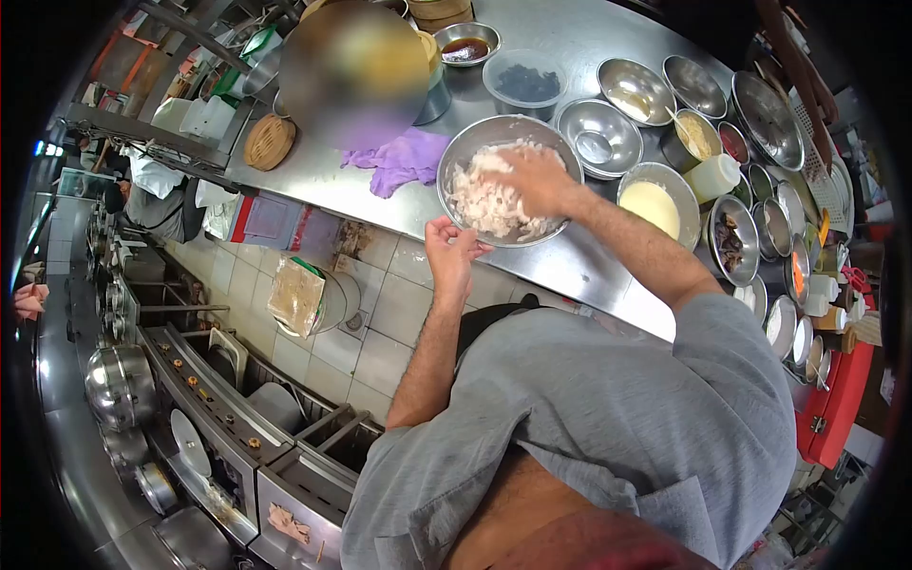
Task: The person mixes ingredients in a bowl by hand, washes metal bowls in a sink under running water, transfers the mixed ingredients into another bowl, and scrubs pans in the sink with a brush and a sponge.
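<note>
A steel mixing bowl (456,157) sits at the front edge of the metal counter, holding a pale, lumpy, minced-looking mixture (489,204). Into this mixture reaches my right hand (534,180), its fingers sunk in and blurred, so their shape is hidden. My left hand (452,245) is closed at the bowl's near left rim, thumb and fingers pinched on the edge. Left of the bowl lies a crumpled purple cloth (404,163). A tub of dark pieces (525,84) stands behind the bowl, and nested empty steel bowls (598,140) stand to its right.
Right of my forearm are a bowl of pale yellow liquid (651,207), a squeeze bottle (712,178) and several ingredient bowls. A bowl of brown sauce (465,49) and a bamboo steamer (270,142) stand farther back. Behind me are a bin (318,296) and a stove (204,394).
</note>
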A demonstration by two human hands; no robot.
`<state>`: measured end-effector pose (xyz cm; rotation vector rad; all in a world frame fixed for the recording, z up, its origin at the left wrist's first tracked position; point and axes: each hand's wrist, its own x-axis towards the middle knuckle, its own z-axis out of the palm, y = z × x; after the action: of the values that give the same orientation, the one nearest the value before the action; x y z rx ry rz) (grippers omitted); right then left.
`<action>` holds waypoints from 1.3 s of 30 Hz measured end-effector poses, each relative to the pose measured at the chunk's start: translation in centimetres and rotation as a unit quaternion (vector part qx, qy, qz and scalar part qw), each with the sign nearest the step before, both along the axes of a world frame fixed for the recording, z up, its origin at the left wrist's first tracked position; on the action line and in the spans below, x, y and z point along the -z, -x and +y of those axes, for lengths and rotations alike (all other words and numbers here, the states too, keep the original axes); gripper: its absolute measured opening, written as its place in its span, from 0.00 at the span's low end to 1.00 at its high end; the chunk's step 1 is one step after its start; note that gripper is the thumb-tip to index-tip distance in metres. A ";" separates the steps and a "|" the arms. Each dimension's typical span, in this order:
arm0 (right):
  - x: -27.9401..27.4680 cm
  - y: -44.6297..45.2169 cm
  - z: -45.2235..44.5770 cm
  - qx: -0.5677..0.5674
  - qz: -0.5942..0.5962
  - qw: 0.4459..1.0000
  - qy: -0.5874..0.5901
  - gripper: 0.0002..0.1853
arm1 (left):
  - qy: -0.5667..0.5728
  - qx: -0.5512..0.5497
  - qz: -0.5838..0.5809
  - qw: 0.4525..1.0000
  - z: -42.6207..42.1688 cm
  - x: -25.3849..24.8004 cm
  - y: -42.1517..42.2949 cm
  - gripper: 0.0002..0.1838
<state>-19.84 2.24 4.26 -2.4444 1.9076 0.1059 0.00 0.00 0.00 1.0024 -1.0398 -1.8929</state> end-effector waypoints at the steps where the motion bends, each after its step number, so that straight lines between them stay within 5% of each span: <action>1: 0.0 0.3 -0.5 0.046 -0.031 0.998 0.003 0.35 | 0.018 -0.006 -0.010 1.000 -0.2 -0.4 -0.1 0.19; 3: -0.7 2.6 -2.3 0.094 -0.042 0.995 0.004 0.33 | 0.033 -0.011 -0.001 0.999 -0.4 -0.2 1.3 0.19; 6: -5.8 2.8 -4.0 0.134 -0.188 0.962 -0.143 0.21 | 0.044 0.050 -0.050 0.997 -1.0 -1.6 -0.3 0.19; 8: -9.9 3.0 -3.6 0.105 -0.218 0.970 0.009 0.09 | 0.038 0.115 -0.111 0.986 -1.9 -1.9 -1.0 0.20; 11: -12.6 1.4 -2.3 0.144 -0.253 0.946 0.142 0.07 | 0.072 0.174 -0.135 0.973 -3.3 -1.7 -1.9 0.20; 13: -5.7 -0.3 -2.2 0.143 -0.322 0.868 0.349 0.07 | 0.122 0.160 -0.144 0.969 -4.8 -1.4 -2.3 0.21; 14: -2.7 -0.3 -1.8 0.150 -0.169 0.926 0.302 0.06 | 0.164 0.133 -0.154 0.965 -5.5 -1.2 -2.3 0.22; 16: 0.3 -0.3 0.1 0.187 -0.211 0.935 0.217 0.03 | 0.242 0.134 -0.142 0.951 -9.1 -1.7 -2.2 0.22; 18: -4.1 -0.2 0.5 0.248 -0.218 0.908 0.257 0.02 | 0.314 0.116 -0.115 0.935 -12.6 -3.5 -0.1 0.21; 21: -4.6 -0.8 1.1 0.313 -0.285 0.847 0.320 0.02 | 0.415 0.157 -0.102 0.890 -15.6 -7.3 5.9 0.17; 23: -2.1 -1.6 1.7 0.329 -0.140 0.902 0.242 0.03 | 0.472 0.212 -0.090 0.851 -15.5 -9.7 11.2 0.15; 25: -0.7 -2.4 2.8 0.335 -0.183 0.909 0.168 0.04 | 0.548 0.265 -0.091 0.788 -14.9 -11.0 17.1 0.14; 28: 0.2 -2.2 3.7 0.341 -0.219 0.884 0.232 0.06 | 0.628 0.301 -0.079 0.713 -13.3 -10.6 26.6 0.14; 34: 2.2 -1.0 4.7 0.270 -0.308 0.864 0.292 0.07 | 0.601 0.365 -0.224 0.675 -9.6 -8.3 44.3 0.16; 39: 1.2 -0.6 6.3 0.236 -0.330 0.884 0.230 0.11 | 0.565 0.372 -0.358 0.643 -7.0 -5.5 52.2 0.20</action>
<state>-19.23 8.49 3.03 -1.7310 2.2305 -1.1473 -52.22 -7.01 5.53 0.4755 -2.9322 -0.7470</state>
